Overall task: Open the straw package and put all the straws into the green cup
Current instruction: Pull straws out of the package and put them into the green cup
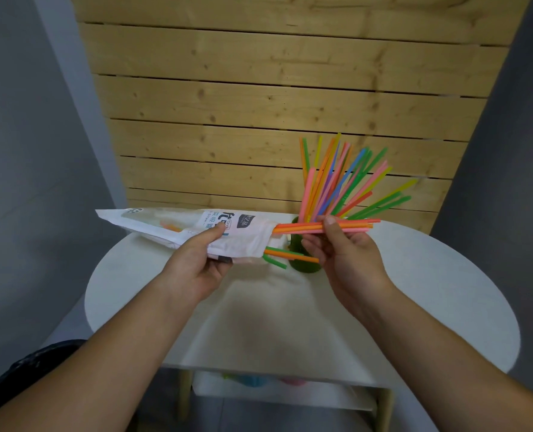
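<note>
My left hand (pixel 201 266) grips the white straw package (pixel 177 227), held level above the table with its open mouth pointing right. My right hand (pixel 349 254) pinches a small bunch of orange and pink straws (pixel 308 228) that stick halfway out of the package mouth. A few green and orange straws (pixel 282 255) poke out lower down. Behind my right hand stands the green cup (pixel 302 263), partly hidden. Several coloured straws (pixel 343 182) fan out of it upward and to the right.
The round white table (pixel 259 322) carries the cup near its far edge. A wooden slat wall (pixel 274 104) rises right behind it. A lower shelf (pixel 290 388) under the table holds blurry coloured items. Grey walls stand at both sides.
</note>
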`<state>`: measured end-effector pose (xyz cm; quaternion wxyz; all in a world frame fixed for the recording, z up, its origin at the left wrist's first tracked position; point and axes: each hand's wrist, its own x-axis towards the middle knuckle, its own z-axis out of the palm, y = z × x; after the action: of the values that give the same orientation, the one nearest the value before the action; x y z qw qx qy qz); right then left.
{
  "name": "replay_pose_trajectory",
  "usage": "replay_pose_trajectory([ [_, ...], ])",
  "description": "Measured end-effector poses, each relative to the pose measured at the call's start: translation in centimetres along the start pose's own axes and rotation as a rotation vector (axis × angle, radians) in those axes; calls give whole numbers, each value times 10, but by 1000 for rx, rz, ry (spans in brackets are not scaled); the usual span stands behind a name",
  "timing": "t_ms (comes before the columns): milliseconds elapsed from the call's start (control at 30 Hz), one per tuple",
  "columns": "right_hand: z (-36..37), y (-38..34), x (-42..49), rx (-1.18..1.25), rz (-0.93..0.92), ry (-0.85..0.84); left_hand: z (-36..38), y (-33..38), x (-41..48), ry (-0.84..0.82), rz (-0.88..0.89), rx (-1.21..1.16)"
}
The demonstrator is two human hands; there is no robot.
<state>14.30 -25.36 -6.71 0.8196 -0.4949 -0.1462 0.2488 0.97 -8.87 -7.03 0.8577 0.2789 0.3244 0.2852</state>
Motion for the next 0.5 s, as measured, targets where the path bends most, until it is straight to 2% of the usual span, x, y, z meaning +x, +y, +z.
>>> replay_pose_trajectory([
  [500, -54, -46, 3, -186, -319, 243, -6, 3, 9, 74, 48, -36],
])
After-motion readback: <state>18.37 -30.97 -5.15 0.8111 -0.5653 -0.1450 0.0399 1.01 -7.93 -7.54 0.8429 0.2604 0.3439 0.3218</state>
